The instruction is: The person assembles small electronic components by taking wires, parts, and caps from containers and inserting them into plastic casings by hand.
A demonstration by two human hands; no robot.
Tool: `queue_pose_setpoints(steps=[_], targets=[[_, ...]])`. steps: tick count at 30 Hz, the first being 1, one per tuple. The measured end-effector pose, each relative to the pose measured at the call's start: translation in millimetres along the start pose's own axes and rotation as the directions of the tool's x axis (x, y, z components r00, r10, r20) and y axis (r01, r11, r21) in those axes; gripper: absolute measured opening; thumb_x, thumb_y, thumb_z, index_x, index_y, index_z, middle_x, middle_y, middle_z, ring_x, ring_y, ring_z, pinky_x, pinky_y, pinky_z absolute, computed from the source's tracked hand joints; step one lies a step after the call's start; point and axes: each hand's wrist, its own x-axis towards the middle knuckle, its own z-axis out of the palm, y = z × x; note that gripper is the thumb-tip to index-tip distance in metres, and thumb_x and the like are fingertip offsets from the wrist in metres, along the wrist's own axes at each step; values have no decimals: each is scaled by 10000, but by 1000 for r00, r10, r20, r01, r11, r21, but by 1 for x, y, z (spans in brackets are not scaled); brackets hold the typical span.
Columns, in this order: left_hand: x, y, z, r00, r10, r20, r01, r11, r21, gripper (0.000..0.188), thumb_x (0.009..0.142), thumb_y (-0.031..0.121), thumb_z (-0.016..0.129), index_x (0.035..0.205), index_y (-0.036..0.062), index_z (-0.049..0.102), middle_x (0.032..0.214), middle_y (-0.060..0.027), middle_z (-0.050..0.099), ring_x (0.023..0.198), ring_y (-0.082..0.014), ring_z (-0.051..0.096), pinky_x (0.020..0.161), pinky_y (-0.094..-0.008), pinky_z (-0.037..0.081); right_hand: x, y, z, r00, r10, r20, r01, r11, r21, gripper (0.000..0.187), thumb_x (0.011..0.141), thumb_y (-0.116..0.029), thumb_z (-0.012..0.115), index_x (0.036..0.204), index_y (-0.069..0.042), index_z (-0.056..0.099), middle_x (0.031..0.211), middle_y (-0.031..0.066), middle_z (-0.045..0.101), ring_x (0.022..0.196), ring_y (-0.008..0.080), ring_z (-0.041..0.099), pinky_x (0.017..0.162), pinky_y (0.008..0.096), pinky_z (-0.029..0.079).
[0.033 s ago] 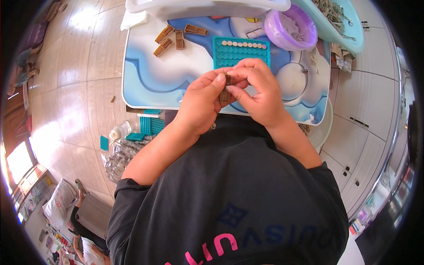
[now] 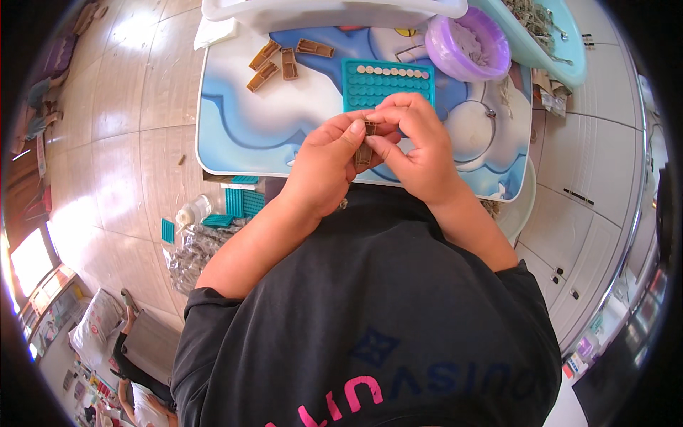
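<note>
Both of my hands meet over the near side of the table, fingers closed round a small brown rectangular case (image 2: 363,155). My left hand (image 2: 319,164) grips it from the left with the thumb on top. Opposite, my right hand (image 2: 425,153) pinches at its upper end with thumb and forefinger. Fingers cover much of the case, and any smaller part between the fingertips is too small to tell. Just beyond them lies a teal moulded tray (image 2: 388,91), its far row filled with small pale discs. Several like brown cases (image 2: 289,64) lie at the table's far left.
A purple bowl (image 2: 491,70) lined with plastic stands at the far right, beside a light teal basin (image 2: 575,70) of metal pieces. A white bin (image 2: 334,10) edges the table's far side. Teal trays (image 2: 235,203) and a clear bottle (image 2: 193,211) lie lower left. Another person (image 2: 142,402) is further off.
The brown case is tilted very slightly differently between my fingers. Both hands stay in nearly the same place.
</note>
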Motion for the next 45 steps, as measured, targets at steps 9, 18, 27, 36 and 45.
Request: queue_pose_setpoints(steps=[9, 18, 27, 36, 45], targets=[[4, 4, 3, 965, 178, -193, -174, 984, 34, 234, 971, 121, 377, 1157, -18, 411, 1192, -186, 525, 1083, -246, 545, 942, -360, 438, -7, -21, 4, 996, 16, -86, -33, 979, -200, 299, 667, -139, 762, 842, -76, 527, 694, 46, 564, 641, 206, 578, 527, 323, 440], [4, 5, -2, 962, 216, -167, -210, 976, 57, 225, 970, 133, 393, 1156, 9, 422, 1203, -170, 524, 1077, -253, 555, 912, -374, 466, -14, -17, 14, 977, 209, -30, -208, 978, 27, 233, 733, -29, 686, 892, -65, 519, 703, 75, 603, 623, 204, 612, 554, 313, 467], [3, 7, -3, 969, 184, -168, -175, 982, 65, 230, 969, 136, 405, 1155, 6, 439, 1153, -154, 553, 1047, -239, 574, 873, -341, 483, -11, -11, 15, 996, 92, 15, -92, 996, -11, 160, 749, -21, 657, 891, -60, 595, 763, 98, 625, 705, 256, 614, 619, 335, 472], [1, 8, 1, 964, 167, -209, -158, 986, 59, 239, 963, 133, 429, 1159, 4, 477, 1121, -137, 567, 1004, -207, 587, 834, -318, 489, -4, -8, 14, 990, -105, 91, 125, 958, -257, 150, 730, -101, 672, 872, -89, 626, 760, 63, 629, 686, 255, 590, 594, 358, 424], [5, 8, -12, 962, 94, -255, -89, 996, 33, 271, 945, 151, 489, 1169, 1, 507, 1046, -120, 608, 905, -162, 607, 779, -297, 505, 6, -2, 11, 994, -104, 27, 108, 969, -223, 150, 763, -107, 660, 912, -91, 650, 677, 41, 601, 608, 222, 573, 538, 344, 392]])
